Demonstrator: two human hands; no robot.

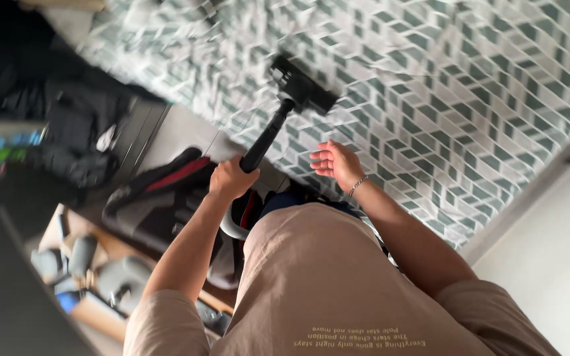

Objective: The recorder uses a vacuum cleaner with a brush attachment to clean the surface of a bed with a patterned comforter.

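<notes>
My left hand (231, 178) is clenched round the black vacuum tube (263, 142), gripping its lower end. The tube runs up and right from my fist to the brush head (301, 84), which sits flat on the green-white patterned bedspread (470, 86), well ahead of the grip. My right hand (335, 162) is released, fingers spread, holding nothing, hovering just beside the tube over the spread. Vac body (166, 198), black w/ red, is below my left fist.

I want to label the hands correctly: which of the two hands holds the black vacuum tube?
The left hand, closed around the black vacuum tube. The right hand, wearing a bracelet, is open over the patterned cover and holds nothing.
</notes>
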